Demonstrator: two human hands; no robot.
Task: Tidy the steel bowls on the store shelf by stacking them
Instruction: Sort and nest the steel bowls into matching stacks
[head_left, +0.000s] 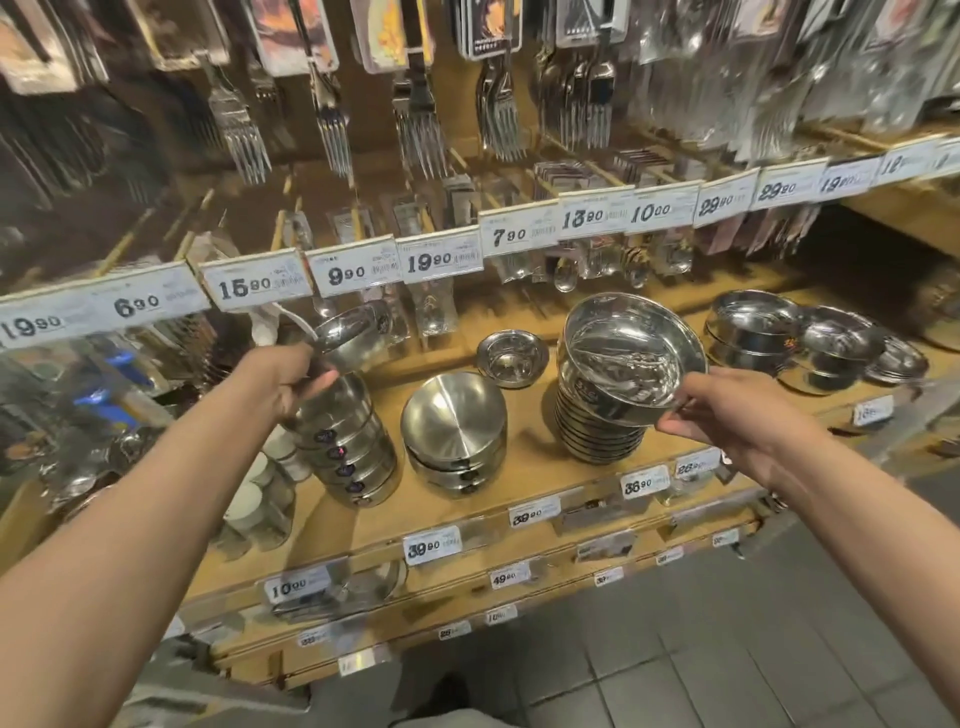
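The left hand (298, 382) is closed on the rim of a tilted, shiny round steel bowl (349, 336), thumb on the near edge, holding it just above a leaning stack of deep steel bowls with dark stickers (345, 447) at the left of the wooden store shelf (530, 462). The right hand (727, 410) pinches the near rim of a wide, mirror-bright steel bowl (631, 358) between thumb and fingers, its mouth tipped toward the camera and its base touching or just over a tall stack of ribbed steel bowls (597, 426); whether it is already seated I cannot tell. Each bowl seems to be held by the rim so the underside stays free to drop into the bowl beneath, and each hovers over the pile that looks its own size, which suggests sorting by size. Between the two piles sits a short stack of brushed steel bowls turned upside down (454, 436), and behind it a small shallow steel dish (511, 358) stands alone, probably still to be placed. Further right, more low steel bowl stacks (753, 332) sit unevenly. The left pile leans, so adding weight there could tip it.
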